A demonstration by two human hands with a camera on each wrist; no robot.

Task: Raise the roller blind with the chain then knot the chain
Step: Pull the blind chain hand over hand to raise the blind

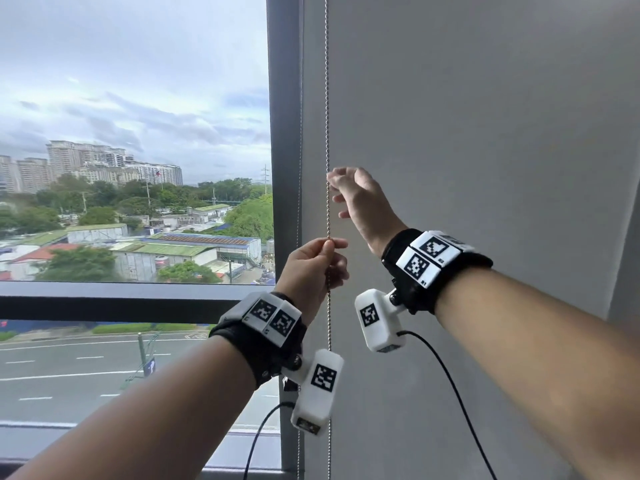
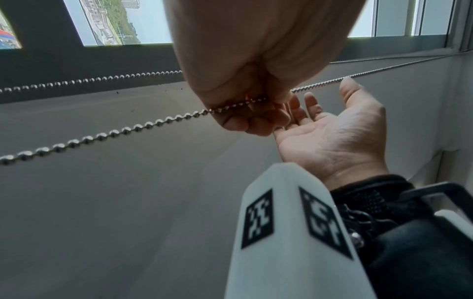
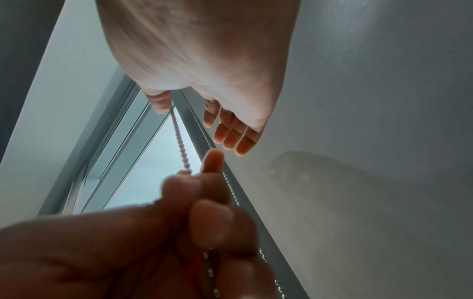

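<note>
Vertically hung chain point(image 1: 327, 98), left hand point(image 1: 311, 268) pinching it; right hand point(image 1: 360, 199) spread beside

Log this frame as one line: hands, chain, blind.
left hand: pinches chain | right hand: open, at chain higher up | roller blind: still down | knot: none visible

chain point(image 1: 327, 116): shiny metal beads | blind point(image 1: 485, 116): matt grey cloth

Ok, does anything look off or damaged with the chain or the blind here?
Nothing stands out. The chain hangs straight beside the blind, unknotted; the left hand pinches it, and the right hand is open just above.
</note>
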